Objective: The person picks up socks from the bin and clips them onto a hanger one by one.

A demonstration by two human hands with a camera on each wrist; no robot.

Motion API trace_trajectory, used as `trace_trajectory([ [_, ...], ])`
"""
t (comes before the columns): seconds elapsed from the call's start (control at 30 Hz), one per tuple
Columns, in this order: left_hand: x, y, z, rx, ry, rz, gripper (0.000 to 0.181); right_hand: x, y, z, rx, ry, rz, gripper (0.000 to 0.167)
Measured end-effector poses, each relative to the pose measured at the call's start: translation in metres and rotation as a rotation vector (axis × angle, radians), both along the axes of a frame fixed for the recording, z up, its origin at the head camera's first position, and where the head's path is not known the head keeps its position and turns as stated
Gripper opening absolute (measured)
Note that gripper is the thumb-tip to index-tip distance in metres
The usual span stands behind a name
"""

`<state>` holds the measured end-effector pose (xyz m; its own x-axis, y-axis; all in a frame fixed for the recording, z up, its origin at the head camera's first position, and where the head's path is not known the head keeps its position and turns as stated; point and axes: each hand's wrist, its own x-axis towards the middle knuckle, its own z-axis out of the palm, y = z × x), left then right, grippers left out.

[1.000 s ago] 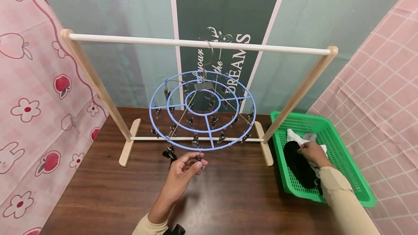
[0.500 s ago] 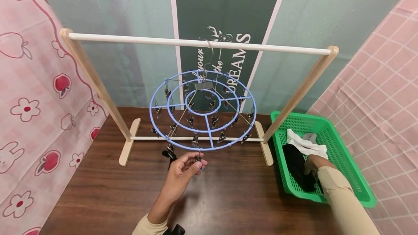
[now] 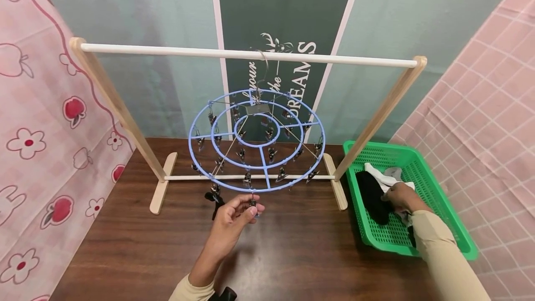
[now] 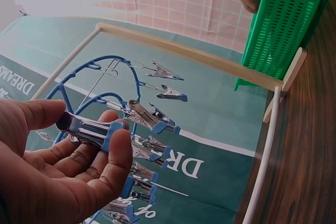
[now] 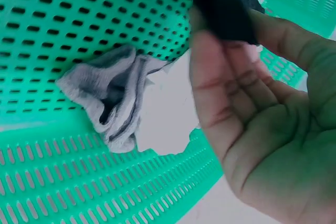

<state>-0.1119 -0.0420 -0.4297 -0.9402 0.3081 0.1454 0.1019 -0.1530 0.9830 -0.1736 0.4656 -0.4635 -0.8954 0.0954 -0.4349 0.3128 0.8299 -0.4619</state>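
Observation:
At the near edge of a round blue clip hanger (image 3: 268, 183), my left hand (image 3: 229, 226) holds a metal clip with blue tips (image 4: 92, 130) between thumb and fingers. The hanger hangs by its hook from a white rod (image 3: 175, 52). Over at the right, my right hand (image 3: 403, 197) is inside the green basket (image 3: 453, 226), and in the right wrist view it pinches a black cloth (image 5: 226, 9) between thumb and fingers. Beside that cloth lie a white cloth (image 5: 167, 109) and a grey one (image 5: 113, 87).
A wooden stand (image 3: 382, 115) carries the rod, its feet on the brown table (image 3: 292, 254). Several other clips dangle from the hanger's rings. A black item (image 3: 217, 201) hangs at the hanger's near left. Patterned cloths stand at both sides, a green one behind.
My right hand has shifted up and left within the basket, and the black cloth has moved with it. The left hand keeps its hold on the clip. The head view has shifted slightly.

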Motion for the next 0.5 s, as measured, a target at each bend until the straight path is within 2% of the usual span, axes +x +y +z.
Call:
trace_trajectory([
  [0.07,0.000,0.000,0.000,0.003,0.003,0.001,0.027,-0.001,-0.003,0.003,-0.031,0.048,-0.001,0.018],
  [0.2,0.000,0.000,-0.001,0.011,0.016,0.002,0.027,-0.001,-0.011,0.007,-0.074,0.130,-0.028,0.028],
  [0.33,0.000,0.000,-0.002,0.014,0.026,-0.002,0.027,-0.002,-0.019,0.009,-0.066,0.198,0.012,0.023],
  [0.4,0.000,0.000,-0.002,0.014,0.028,-0.001,0.027,-0.003,-0.022,0.010,-0.082,0.210,0.021,0.026],
  [0.5,0.000,0.000,-0.002,0.015,0.031,-0.002,0.027,-0.003,-0.026,0.011,-0.131,0.195,-0.005,0.035],
])
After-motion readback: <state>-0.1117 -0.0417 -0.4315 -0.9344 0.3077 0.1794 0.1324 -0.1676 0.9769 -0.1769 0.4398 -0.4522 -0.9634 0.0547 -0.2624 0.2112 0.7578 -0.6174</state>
